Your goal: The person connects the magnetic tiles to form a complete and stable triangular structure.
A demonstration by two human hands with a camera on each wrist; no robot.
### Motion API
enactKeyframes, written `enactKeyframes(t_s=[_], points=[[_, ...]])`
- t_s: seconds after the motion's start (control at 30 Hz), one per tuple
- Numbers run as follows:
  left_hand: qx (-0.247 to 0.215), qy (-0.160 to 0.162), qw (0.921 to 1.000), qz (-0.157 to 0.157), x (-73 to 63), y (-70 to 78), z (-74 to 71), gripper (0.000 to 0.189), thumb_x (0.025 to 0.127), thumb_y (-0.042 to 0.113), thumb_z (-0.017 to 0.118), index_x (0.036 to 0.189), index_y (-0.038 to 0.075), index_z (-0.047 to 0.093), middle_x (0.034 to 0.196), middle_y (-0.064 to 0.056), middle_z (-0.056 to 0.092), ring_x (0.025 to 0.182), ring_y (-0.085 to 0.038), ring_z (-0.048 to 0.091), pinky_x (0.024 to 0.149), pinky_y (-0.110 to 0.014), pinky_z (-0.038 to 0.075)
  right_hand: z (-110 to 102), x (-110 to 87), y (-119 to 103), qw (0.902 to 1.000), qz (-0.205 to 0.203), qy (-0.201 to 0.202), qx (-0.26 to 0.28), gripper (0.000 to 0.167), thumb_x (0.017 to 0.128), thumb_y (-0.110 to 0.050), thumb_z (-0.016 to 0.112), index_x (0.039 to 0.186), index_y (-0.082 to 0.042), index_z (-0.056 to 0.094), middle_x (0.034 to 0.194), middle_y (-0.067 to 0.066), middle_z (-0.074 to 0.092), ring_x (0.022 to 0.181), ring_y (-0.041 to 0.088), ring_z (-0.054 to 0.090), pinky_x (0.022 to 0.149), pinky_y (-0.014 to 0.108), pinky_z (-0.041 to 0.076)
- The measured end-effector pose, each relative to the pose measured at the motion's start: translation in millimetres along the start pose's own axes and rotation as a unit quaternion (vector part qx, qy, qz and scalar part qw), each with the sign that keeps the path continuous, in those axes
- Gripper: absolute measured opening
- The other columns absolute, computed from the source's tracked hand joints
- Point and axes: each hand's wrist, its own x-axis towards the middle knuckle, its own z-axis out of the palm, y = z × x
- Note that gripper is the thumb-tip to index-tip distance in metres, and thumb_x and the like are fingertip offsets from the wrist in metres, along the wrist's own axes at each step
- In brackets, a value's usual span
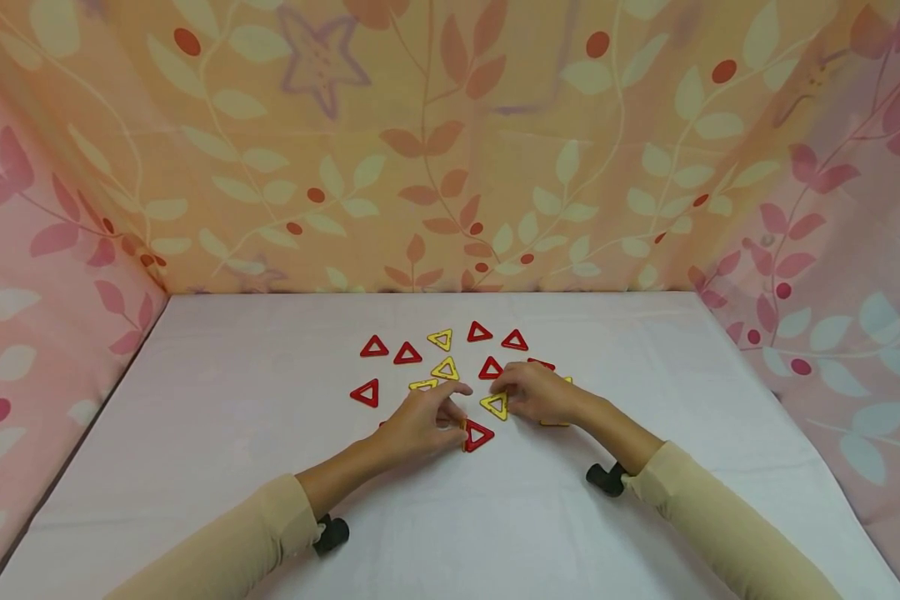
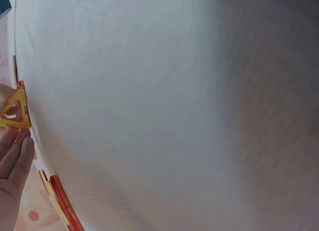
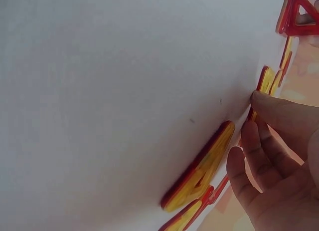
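Red and yellow triangle tiles with open centres lie on the white table. My left hand [image 1: 422,421] holds a joined pair near the front: a red triangle tile [image 1: 486,436] and a yellow triangle tile [image 2: 22,122], both raised on edge. Close beside it, my right hand [image 1: 542,393] pinches another yellow triangle tile [image 1: 488,405] by its right side. In the right wrist view, thumb and fingertips meet that tile's edge [image 3: 264,81] low over the cloth. The left fingers partly hide the pair in the head view.
Several loose tiles lie behind the hands, among them a red one [image 1: 375,347] and a yellow one [image 1: 441,339]. More tiles are partly covered by the right hand, such as a yellow one [image 1: 555,422]. Patterned curtains [image 1: 435,167] enclose the table [image 1: 195,400].
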Motion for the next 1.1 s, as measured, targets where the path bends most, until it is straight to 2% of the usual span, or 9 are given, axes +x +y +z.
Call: enactKeyframes(t_s=[0.63,0.9,1.1], points=[[-0.001,0.001,1.0000,-0.005,0.0,1.6,0.5,0.055,0.085,0.010,0.079,0.134,0.008,0.054,0.096,0.005,0.072,0.093,-0.010,0.069,0.088,-0.026,0.054,1.9,2.9,-6.7,0.9992,-0.030,0.004,-0.025,0.022,0.089,-0.004,0.072,0.111,-0.010,0.076,0.107,-0.001,0.069,0.104,0.016,0.063,0.095,0.040,0.051],[-0.002,0.001,1.0000,0.003,-0.1,2.0,-0.3,0.055,0.085,0.009,0.079,0.133,0.007,0.054,0.096,0.003,0.073,0.094,-0.012,0.070,0.088,-0.028,0.055,1.8,3.2,-7.0,0.9994,-0.029,-0.002,-0.019,0.022,0.090,-0.004,0.071,0.111,-0.010,0.075,0.107,-0.002,0.069,0.105,0.016,0.062,0.096,0.040,0.051],[-0.005,-0.001,1.0000,-0.005,-0.4,1.2,0.1,0.055,0.085,0.011,0.079,0.134,0.009,0.054,0.098,0.004,0.072,0.095,-0.010,0.069,0.088,-0.025,0.054,2.6,4.3,-5.7,0.9995,-0.025,-0.016,0.014,0.026,0.089,-0.002,0.070,0.114,-0.010,0.074,0.110,-0.002,0.069,0.104,0.015,0.062,0.095,0.038,0.052]])
